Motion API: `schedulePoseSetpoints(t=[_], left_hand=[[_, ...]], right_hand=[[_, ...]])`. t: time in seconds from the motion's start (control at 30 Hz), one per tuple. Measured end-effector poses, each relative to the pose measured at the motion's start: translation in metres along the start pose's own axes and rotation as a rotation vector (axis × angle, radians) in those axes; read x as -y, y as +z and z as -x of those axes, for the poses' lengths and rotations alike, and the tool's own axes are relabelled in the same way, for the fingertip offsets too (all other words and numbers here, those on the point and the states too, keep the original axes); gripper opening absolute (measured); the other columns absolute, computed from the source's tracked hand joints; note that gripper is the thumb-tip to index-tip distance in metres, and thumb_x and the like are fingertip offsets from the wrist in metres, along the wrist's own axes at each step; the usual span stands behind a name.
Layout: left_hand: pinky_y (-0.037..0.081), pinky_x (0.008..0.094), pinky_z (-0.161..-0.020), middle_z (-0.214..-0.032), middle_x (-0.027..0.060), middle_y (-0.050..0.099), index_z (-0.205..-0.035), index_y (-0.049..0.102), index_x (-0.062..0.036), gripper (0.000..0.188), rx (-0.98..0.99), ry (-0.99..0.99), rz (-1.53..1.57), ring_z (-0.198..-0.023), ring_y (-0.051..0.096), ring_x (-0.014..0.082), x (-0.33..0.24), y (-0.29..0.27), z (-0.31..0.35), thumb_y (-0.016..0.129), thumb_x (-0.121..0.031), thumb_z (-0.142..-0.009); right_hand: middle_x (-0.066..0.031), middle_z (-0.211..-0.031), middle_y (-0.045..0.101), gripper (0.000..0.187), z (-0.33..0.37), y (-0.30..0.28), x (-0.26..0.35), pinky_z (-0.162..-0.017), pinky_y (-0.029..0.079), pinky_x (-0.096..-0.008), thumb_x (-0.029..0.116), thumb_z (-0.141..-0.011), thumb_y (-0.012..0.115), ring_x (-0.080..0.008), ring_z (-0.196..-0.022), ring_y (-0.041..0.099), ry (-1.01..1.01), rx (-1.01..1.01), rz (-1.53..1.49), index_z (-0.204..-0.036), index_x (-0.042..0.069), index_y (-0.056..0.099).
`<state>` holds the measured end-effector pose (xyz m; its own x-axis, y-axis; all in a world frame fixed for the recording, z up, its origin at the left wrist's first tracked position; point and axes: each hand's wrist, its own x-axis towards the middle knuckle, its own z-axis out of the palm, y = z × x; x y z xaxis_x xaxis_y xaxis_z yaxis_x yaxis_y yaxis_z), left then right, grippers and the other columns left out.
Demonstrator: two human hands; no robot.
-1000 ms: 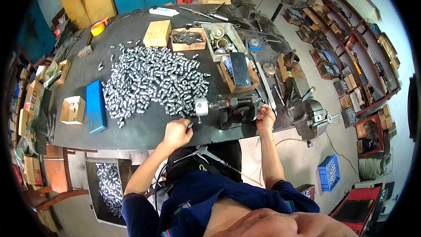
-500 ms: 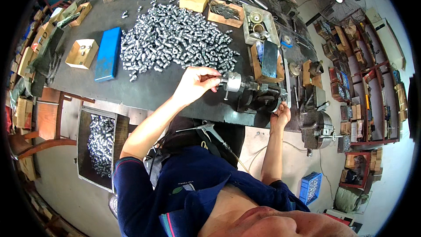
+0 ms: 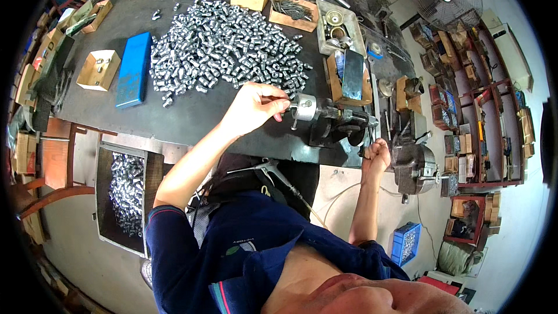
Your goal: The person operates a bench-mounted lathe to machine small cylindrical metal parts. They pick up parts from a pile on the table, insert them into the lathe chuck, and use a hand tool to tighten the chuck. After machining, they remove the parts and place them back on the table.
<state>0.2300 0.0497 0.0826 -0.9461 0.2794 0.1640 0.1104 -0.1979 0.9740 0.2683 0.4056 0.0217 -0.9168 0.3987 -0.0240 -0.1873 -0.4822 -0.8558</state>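
Observation:
My left hand (image 3: 256, 109) has thumb and fingers pinched together at the left face of a silver chuck (image 3: 304, 107). What lies between the fingertips is mostly hidden. The chuck belongs to a dark hand-turned fixture (image 3: 340, 125) at the near edge of the bench. At the fixture's right end, my right hand (image 3: 376, 156) is closed around a thin crank handle, partly covered by the fingers. Beyond my left hand, a wide heap of small shiny metal fittings (image 3: 226, 49) lies on the dark bench (image 3: 192, 122).
Left of the heap are a blue box (image 3: 133, 70) and a small carton (image 3: 97, 70). A dark phone (image 3: 353, 74) rests on a box behind the fixture. A bench vise (image 3: 415, 168) stands right. Below, an air gun (image 3: 268, 167) hangs near a bin of fittings (image 3: 152, 180).
My right hand has moved a little to the right and toward me, away from the fixture's body. The left hand keeps its pinch at the chuck. The whole view has shifted slightly.

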Motion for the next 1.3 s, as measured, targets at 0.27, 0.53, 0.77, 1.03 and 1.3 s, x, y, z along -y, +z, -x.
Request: schedulePoseSetpoints(t=[0.27, 0.53, 0.77, 1.03, 1.3], left_hand=[[0.048, 0.0240, -0.056, -0.072, 0.0106, 0.061, -0.088, 0.061, 0.0061, 0.014, 0.070, -0.154, 0.107, -0.057, 0.058, 0.0134, -0.001, -0.009, -0.010, 0.060, -0.003, -0.078], [0.048, 0.0227, -0.061, -0.072, 0.0080, 0.060, -0.087, 0.061, 0.0045, 0.013, 0.065, -0.060, 0.033, -0.064, 0.058, 0.0113, -0.004, -0.005, -0.007, 0.060, 0.003, -0.075], [0.047, 0.0209, -0.058, -0.070, 0.0043, 0.060, -0.083, 0.061, 0.0031, 0.012, 0.038, 0.096, -0.134, -0.061, 0.056, 0.0083, -0.006, 0.001, -0.005, 0.061, 0.007, -0.071], [0.049, 0.0230, -0.067, -0.078, 0.0060, 0.059, -0.086, 0.058, 0.0060, 0.014, 0.051, 0.047, -0.108, -0.072, 0.058, 0.0120, -0.001, 0.000, -0.003, 0.062, 0.006, -0.073], [0.049, 0.0229, -0.066, -0.080, 0.0076, 0.061, -0.088, 0.058, 0.0059, 0.014, 0.021, 0.089, -0.158, -0.072, 0.060, 0.0126, 0.001, 0.003, -0.004, 0.062, 0.002, -0.074]], right_hand=[[0.0028, -0.053, 0.032, 0.011, -0.020, -0.002, -0.016, -0.039, 0.018, -0.0212, 0.011, -0.079, 0.043, -0.0054, -0.041, 0.023, 0.047, -0.033, 0.039, -0.080, 0.001, 0.048], [0.0020, -0.052, 0.034, 0.011, -0.005, 0.008, 0.004, -0.039, 0.018, -0.0225, 0.004, -0.073, 0.038, -0.0068, -0.040, 0.023, 0.060, -0.060, 0.018, -0.078, 0.002, 0.048], [0.0029, -0.050, 0.029, 0.010, -0.010, 0.034, 0.040, -0.037, 0.017, -0.0215, 0.008, -0.076, 0.037, -0.0061, -0.039, 0.021, 0.016, 0.059, 0.032, -0.077, 0.004, 0.046], [0.0025, -0.051, 0.028, 0.013, -0.075, 0.067, 0.040, -0.037, 0.019, -0.0201, 0.009, -0.083, 0.039, -0.0062, -0.043, 0.022, -0.006, 0.162, -0.138, -0.078, 0.001, 0.047], [0.0018, -0.054, 0.034, 0.015, -0.124, 0.034, -0.022, -0.039, 0.025, -0.0232, 0.012, -0.084, 0.037, -0.0084, -0.042, 0.029, 0.075, 0.066, 0.029, -0.081, 0.001, 0.047]])
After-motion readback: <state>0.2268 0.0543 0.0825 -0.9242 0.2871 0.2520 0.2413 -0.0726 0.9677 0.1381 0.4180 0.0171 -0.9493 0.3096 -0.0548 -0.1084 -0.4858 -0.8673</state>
